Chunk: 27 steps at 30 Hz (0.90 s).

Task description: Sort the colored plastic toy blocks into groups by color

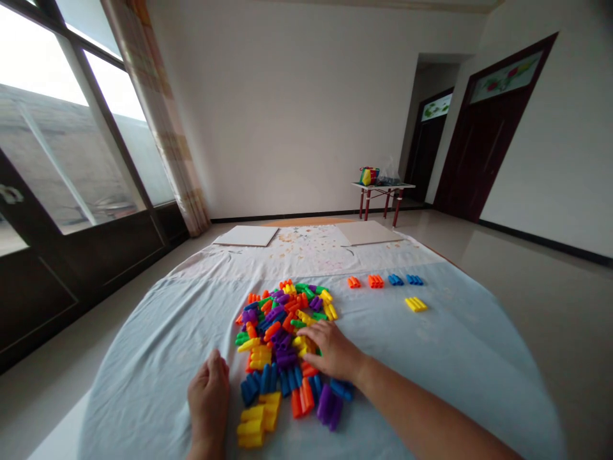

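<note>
A pile of plastic toy blocks point(275, 313), ribbed like joined tubes in orange, yellow, blue, green and purple, lies on the cloth-covered table. At its right side my right hand point(330, 348) reaches in, fingers and thumb closed around a yellow block point(303, 345). My left hand point(209, 390) rests on the cloth left of the pile, fingers curled in, and no block shows in it. Nearest to me are yellow blocks point(258, 421), an orange block point(302, 398) and a purple block point(329, 407).
Beyond the pile to the right, orange blocks point(376, 282) and blue blocks point(414, 280) stand in a row, with a yellow block point(416, 305) in front. Two flat boards, one on the left point(249, 236) and one on the right point(368, 233), lie at the far edge. A small table point(383, 186) stands by the wall.
</note>
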### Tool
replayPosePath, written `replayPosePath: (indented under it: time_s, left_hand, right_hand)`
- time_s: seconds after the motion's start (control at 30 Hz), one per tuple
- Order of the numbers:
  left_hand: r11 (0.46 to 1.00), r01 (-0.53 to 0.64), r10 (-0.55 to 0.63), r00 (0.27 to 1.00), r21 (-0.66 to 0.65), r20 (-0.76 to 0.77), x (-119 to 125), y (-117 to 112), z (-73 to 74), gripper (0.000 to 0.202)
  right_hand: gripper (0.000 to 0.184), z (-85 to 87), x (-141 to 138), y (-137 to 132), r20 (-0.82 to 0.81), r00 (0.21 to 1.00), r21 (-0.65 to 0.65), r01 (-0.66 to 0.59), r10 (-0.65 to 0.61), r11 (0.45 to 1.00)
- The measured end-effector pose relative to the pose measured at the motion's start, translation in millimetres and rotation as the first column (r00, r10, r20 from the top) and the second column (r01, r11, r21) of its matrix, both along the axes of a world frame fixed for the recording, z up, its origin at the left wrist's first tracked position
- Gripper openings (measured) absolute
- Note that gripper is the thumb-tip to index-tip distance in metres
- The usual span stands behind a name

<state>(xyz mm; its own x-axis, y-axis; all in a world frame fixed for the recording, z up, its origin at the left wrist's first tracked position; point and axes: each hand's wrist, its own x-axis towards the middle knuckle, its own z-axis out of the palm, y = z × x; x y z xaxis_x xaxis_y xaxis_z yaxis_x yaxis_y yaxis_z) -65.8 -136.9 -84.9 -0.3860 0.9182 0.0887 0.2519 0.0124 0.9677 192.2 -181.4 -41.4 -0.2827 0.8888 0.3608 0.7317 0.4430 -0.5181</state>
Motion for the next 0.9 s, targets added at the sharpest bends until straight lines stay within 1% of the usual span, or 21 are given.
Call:
replayPosePath:
  time_s: [0.1,0.17,0.23,0.3,0.37,0.43,0.5,0.6,0.7,0.73,0.83,0.9]
  left_hand:
    - [1.0,0.002,-0.002,1.0,0.004,-0.002,1,-1,2.2,0.046]
    - [1.0,0.005,-0.005,1.0,0.002,-0.003,2,-2,4.2,0.046]
    - [1.0,0.008,-0.008,1.0,0.0,-0.002,3,-2,5.1,0.047]
    - [1.0,0.013,-0.013,1.0,0.008,-0.004,2,-2,4.4,0.047]
    - [1.0,0.008,-0.008,1.0,0.014,-0.008,1,0,3.1,0.048]
    - [1.0,-0.002,0.002,1.0,0.003,-0.017,0,1,2.2,0.048]
    - [1.0,-0.011,0.011,1.0,-0.015,-0.027,0,2,2.8,0.047]
    - [0.999,-0.025,0.024,0.999,-0.032,-0.037,1,2,5.7,0.047]
    - [0.997,-0.046,0.043,0.998,-0.055,-0.047,3,0,8.8,0.046]
    - [0.997,-0.046,0.043,0.998,-0.064,-0.05,3,0,9.6,0.046]
    - [0.996,-0.039,0.035,0.998,-0.082,-0.05,3,-2,11.3,0.045]
    - [0.995,-0.045,0.041,0.998,-0.09,-0.046,3,-3,13.4,0.044]
  right_hand:
    - [0.04,1.2,5,-6,0.008,1.0,-0.055,0.019,-0.019,0.998]
    - [0.04,3.2,13,-11,-0.013,1.0,-0.087,0.011,-0.012,0.996]
    - [0.043,5.1,23,-17,-0.054,0.998,-0.091,0.032,-0.036,0.995]
    - [0.05,6.1,35,-20,-0.108,0.99,-0.048,0.082,-0.087,0.995]
    - [0.053,5.5,50,-21,-0.133,0.982,0.034,0.14,-0.134,0.99]
    - [0.051,2.6,65,-22,-0.093,0.982,0.114,0.176,-0.166,0.978]
    - [0.049,-2.7,78,-24,-0.005,0.982,0.145,0.188,-0.189,0.972]
    - [0.046,-12.8,94,-28,0.097,0.984,0.078,0.143,-0.15,0.987]
    - [0.043,-19.7,106,-32,0.064,0.992,-0.01,0.105,-0.104,0.994]
    - [0.042,-20.5,109,-33,0.029,0.993,-0.025,0.114,-0.113,0.993]
    - [0.042,-20.3,113,-35,-0.075,0.978,-0.047,0.191,-0.194,0.98]
    - [0.045,-19.4,111,-35,-0.094,0.963,-0.076,0.247,-0.254,0.966]
